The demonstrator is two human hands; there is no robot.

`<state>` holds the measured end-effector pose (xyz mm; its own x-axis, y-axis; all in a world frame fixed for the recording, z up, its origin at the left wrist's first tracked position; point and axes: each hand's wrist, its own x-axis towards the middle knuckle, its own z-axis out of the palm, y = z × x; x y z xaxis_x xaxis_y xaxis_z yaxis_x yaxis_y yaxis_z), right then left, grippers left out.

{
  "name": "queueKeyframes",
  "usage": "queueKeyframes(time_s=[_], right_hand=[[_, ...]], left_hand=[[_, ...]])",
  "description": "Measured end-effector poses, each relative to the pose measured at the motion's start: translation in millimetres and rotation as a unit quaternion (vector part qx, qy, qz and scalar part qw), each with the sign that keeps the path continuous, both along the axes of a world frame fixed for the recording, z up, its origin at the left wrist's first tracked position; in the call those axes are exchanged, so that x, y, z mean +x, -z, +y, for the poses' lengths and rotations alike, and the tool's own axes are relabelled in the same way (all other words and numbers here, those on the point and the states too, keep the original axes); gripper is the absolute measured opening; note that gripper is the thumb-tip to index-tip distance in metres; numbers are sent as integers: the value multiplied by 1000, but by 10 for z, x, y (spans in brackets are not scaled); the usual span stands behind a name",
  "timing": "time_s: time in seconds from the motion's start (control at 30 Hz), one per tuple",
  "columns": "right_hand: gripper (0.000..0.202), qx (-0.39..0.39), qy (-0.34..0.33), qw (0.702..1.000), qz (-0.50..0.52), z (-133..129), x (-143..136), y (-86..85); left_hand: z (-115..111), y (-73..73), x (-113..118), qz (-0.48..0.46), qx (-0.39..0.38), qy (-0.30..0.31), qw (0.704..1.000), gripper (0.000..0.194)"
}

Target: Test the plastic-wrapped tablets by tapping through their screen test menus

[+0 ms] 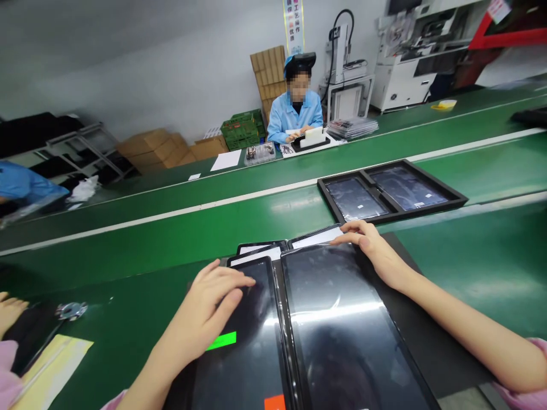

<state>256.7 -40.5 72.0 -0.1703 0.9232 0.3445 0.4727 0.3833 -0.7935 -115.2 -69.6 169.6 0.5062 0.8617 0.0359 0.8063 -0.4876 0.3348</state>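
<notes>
Panels (pixel 329 285): laid side by side at near edge of worktop (pixel 141 313), overlapping others beyond; two more in tray (pixel 455 200) by far edge; remainder unclear. Left hand (pixel 209 302): palm down over left panel (pixel 260 333), fingers apart, empty. Right hand (pixel 374 247): bent inward, fingertips at right panel's (pixel 342 336) far corner, grip unclear.

wall (pixel 171 57): grey, lettered banner (pixel 294 31) on it | left: rack (pixel 79 138), brown cartons (pixel 149 149) | centre: green crates (pixel 239 132) near tall brown stack (pixel 269 74) | right: machine (pixel 339 51) on white stand (pixel 348 103), white cabinet (pixel 397 91) | bench (pixel 171 234): long, green, pale strips (pixel 213 204) | light: glare on bench
</notes>
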Motion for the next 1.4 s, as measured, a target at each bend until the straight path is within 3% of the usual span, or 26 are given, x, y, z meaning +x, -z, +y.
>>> queueKeyframes(time_s=[0.1,0.27,0.33,0.47,0.6,0.73,0.93,1.27,1.4], right_hand=[[77,-13,-2,1000,-14,8,-4,8],[76,-3,-8,1000,-20,-1,-19,16],[75,5,2,1000,-18,4,-23,10],[71,-5,36,999,25,74,-25,-2],[60,-68,47,996,9,237,-42,-59],[46,-159,-10,985,-66,427,-56,-175],[40,-263,-75,962,-14,578,-31,-274],[28,-322,-87,943,9,658,-50,-397],[25,-333,-137,929,79,684,-30,-423]], left_hand=[[67,89,-14,-22,58,-73,995,64],[135,159,31,18,42,-55,997,69],[143,100,75,-6,17,-66,998,70],[235,-6,200,-17,-106,-130,986,60],[436,-31,283,59,-145,-79,985,63],[647,-132,285,96,-197,-18,975,55],[798,-309,211,40,-280,-31,959,51],[794,-273,194,39,-238,-58,969,64],[829,-163,145,54,-214,-63,973,79]])
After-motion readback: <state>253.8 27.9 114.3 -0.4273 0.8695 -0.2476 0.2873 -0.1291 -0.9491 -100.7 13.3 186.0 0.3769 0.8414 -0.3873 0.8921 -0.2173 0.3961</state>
